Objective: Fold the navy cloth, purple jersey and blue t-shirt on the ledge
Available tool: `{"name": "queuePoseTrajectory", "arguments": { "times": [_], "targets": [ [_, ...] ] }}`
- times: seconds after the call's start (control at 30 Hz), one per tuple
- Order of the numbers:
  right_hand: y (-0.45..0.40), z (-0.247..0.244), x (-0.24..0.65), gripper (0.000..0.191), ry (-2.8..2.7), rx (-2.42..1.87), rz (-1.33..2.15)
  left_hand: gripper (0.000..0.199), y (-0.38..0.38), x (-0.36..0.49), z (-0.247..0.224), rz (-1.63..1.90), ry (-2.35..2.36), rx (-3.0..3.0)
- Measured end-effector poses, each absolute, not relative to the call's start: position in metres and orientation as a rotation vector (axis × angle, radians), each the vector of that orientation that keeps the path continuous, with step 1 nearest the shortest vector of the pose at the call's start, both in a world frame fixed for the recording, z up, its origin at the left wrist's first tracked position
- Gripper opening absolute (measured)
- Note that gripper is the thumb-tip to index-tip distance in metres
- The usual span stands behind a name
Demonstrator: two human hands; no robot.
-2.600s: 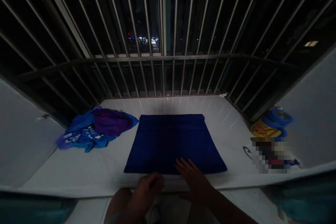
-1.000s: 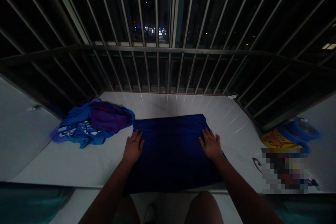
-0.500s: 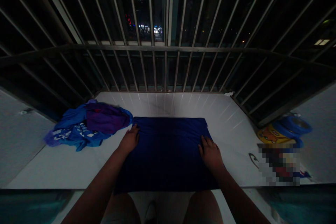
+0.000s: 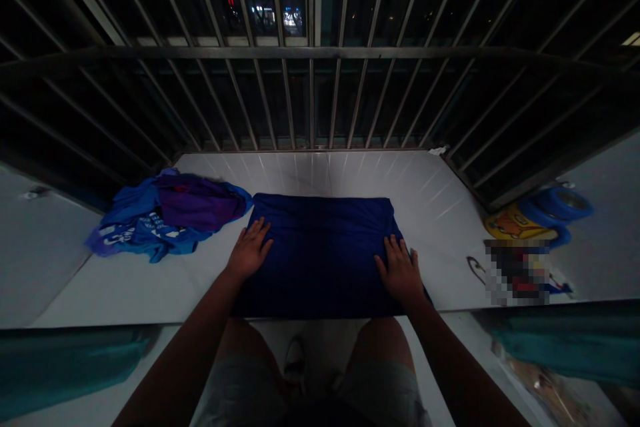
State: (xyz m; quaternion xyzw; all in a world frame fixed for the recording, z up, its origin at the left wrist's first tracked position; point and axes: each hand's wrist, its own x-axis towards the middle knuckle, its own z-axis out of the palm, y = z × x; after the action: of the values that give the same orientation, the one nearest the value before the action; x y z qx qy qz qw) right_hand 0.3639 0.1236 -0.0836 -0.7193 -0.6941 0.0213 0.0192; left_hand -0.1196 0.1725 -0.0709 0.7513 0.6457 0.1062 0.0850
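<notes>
- A crumpled heap of blue and purple clothes [image 4: 170, 213] lies on the white tiled ledge [image 4: 320, 173], just beside the cloth.
- The left hand [image 4: 249, 250] rests open and flat on the cloth's left side, gripping nothing.
- A folded navy cloth [image 4: 320, 257] lies mid-ledge, under both hands.
- The right hand [image 4: 399, 270] lies open and flat on its right side, also not gripping.
- Blue rolls [image 4: 555, 209] sit against a yellow printed object [image 4: 520, 225], well apart.

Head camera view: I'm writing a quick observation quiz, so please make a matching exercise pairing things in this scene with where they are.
Column one:
1. left hand
2. right hand
3. crumpled blue and purple clothes
4. blue rolls

Column two:
A. beside a yellow printed object at far right
B. flat on the right side of the navy cloth
C. heaped on the white ledge, left of the cloth
D. flat on the cloth's left side

Right pairs: 1-D, 2-B, 3-C, 4-A.
</notes>
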Motion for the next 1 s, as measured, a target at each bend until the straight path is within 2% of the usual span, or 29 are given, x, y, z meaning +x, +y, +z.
{"name": "queuePoseTrajectory", "arguments": {
  "times": [0.47, 0.63, 0.77, 1.0],
  "targets": [
    [0.148, -0.075, 0.363, 0.072, -2.176, -2.206, 0.083, 0.058, 0.139, -0.131, -0.078, 0.353, 2.012, 2.193],
    [0.168, -0.062, 0.365, 0.063, -2.119, -2.166, 0.029, 0.051, 0.167, -0.126, -0.058, 0.429, 2.033, 2.203],
    [0.198, -0.048, 0.362, 0.064, -2.152, -2.006, -0.098, 0.054, 0.208, -0.121, -0.043, 0.493, 1.948, 2.273],
    [0.229, -0.061, 0.352, 0.071, -2.314, -2.092, 0.148, 0.066, 0.253, -0.111, -0.062, 0.217, 1.861, 2.252]
  ]
}}
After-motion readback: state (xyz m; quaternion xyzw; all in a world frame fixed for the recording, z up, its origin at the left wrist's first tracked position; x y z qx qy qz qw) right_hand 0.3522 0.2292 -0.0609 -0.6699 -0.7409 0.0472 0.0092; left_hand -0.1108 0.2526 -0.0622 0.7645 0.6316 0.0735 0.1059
